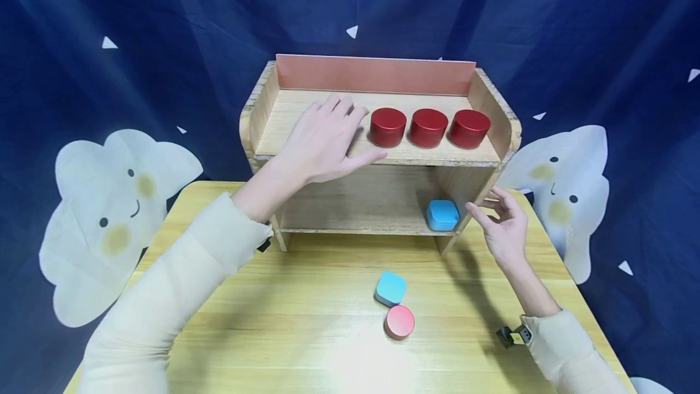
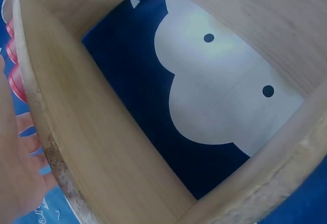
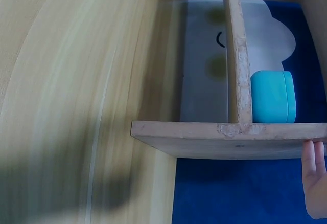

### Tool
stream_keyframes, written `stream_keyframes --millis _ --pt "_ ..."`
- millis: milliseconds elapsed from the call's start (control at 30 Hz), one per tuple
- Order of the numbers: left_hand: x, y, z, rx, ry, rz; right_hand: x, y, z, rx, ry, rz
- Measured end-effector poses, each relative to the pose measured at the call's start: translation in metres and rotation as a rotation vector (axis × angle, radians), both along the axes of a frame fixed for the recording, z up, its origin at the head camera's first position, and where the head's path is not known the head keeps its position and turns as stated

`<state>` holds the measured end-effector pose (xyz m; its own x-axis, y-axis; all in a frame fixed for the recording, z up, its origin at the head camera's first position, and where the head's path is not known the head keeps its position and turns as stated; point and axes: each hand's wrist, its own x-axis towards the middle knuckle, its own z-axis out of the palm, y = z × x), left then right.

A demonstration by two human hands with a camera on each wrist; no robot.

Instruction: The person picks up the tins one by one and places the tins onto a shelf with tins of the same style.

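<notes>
Left hand (image 1: pixel 322 138) is laid flat on the wooden shelf's (image 1: pixel 383 154) top board, fingers straight and released, thumb tip just beside the nearest of three glossy dark-red round tins (image 1: pixel 387 127). Right hand (image 1: pixel 503 227) is held at the shelf's right side panel, fingers loosely bent, nothing grasped. A rounded-square blue tin (image 1: pixel 442 214) is seen in the lower compartment. A light-blue square tin (image 1: pixel 391 288) touching a pink round tin (image 1: pixel 400 321) is seen on the grained wooden table (image 1: pixel 306 321).

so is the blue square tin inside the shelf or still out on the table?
One blue tin is inside, at the right end of the wooden shelf's lower level. A lighter blue tin lies out on the table.
</notes>
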<state>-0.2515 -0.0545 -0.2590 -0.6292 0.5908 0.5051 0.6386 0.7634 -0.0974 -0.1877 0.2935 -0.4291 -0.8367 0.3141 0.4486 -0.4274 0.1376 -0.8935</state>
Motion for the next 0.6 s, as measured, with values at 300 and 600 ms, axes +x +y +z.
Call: stream_keyframes --millis 300,600 --pt "0.018 -0.008 -0.009 0.048 0.099 -0.057 0.001 0.000 0.000 -0.002 0.001 0.007" --pt "0.038 -0.013 -0.022 0.075 0.124 -0.076 0.001 0.000 0.000 -0.011 0.004 0.001"
